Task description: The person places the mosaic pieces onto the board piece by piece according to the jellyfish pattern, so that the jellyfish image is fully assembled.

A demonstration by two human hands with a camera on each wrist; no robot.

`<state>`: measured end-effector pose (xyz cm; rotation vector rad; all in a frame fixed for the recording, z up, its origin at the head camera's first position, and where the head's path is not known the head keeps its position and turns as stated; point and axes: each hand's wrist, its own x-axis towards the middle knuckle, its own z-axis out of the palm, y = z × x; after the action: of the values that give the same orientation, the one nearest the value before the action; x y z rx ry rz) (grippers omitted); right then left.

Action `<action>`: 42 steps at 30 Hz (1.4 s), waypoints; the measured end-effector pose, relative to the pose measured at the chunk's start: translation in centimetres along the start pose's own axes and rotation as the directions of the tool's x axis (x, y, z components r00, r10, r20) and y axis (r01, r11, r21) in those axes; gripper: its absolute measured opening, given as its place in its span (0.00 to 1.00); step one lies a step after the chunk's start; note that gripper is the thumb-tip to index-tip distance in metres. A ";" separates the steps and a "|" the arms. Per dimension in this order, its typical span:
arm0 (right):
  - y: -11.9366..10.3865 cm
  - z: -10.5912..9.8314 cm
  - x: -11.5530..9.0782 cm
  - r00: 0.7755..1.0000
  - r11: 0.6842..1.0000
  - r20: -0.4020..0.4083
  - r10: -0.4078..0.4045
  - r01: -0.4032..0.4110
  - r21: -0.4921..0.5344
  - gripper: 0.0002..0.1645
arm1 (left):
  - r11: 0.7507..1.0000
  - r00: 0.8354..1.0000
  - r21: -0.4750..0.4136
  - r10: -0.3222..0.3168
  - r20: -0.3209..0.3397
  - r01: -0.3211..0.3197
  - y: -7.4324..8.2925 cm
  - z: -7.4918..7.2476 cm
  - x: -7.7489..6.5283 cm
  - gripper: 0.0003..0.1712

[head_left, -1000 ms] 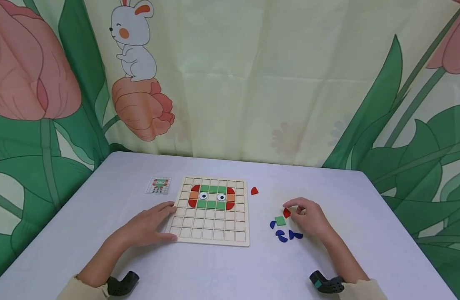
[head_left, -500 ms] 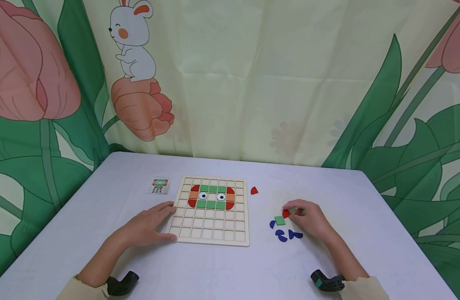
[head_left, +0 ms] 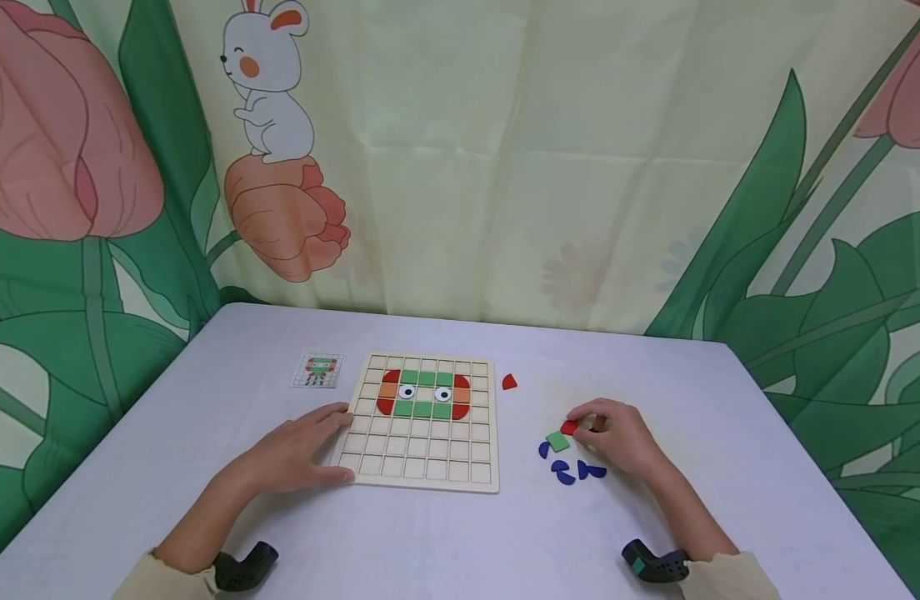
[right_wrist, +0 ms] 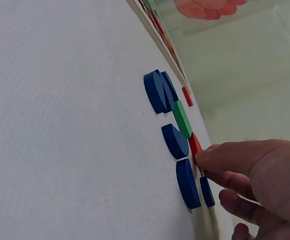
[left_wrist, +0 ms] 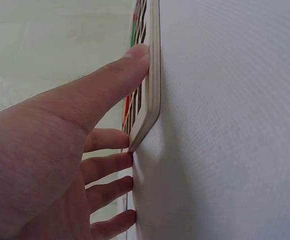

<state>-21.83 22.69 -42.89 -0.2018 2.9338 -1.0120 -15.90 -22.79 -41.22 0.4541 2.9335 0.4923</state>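
Note:
My left hand (head_left: 298,450) rests against the left side of a wooden grid board (head_left: 422,477), its thumb touching the near edge close to the corner. In the left wrist view its fingers are spread along the board's corner. On the board, red, orange and green pieces and two eye pieces (head_left: 407,392) form a face. My right hand (head_left: 617,433) pinches a red quarter-round piece (head_left: 569,427) between thumb and forefinger, low at the table. Right beside that piece lies a green square (head_left: 557,442). Several blue half-round pieces (right_wrist: 175,141) lie around the green square and near my fingers.
Another loose red piece (head_left: 509,382) lies just right of the board. At the board's upper left is a small pattern card (head_left: 318,371) with a gridded figure. A white cloth covers the table (head_left: 430,542); a printed curtain (head_left: 460,167) hangs behind it.
The red piece at my right fingertips has shifted slightly left, against the green square, which has turned a little. My left hand and the board have stayed in place.

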 end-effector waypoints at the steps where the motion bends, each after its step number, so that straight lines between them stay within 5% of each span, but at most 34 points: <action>1: 0.0 0.0 0.0 1.000 1.000 0.003 -0.002 0.002 -0.004 0.14 | 1.000 1.000 0.000 0.000 -0.001 0.000 0.0 0.0 0.0 0.50; 15: -0.3 -0.3 0.2 0.997 0.994 0.047 -0.063 0.067 -0.091 0.13 | 1.000 1.000 0.000 0.011 -0.002 -0.011 -0.1 0.1 0.0 0.50; 42: -5.0 3.0 0.8 0.986 0.987 0.051 -0.159 0.157 0.036 0.13 | 1.000 1.000 -0.010 0.001 -0.006 -0.001 -0.2 0.2 0.0 0.51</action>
<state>-21.86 16.87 -42.18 -0.4594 2.8888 -1.0536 -15.90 -22.93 -41.52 0.4536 2.9353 0.5090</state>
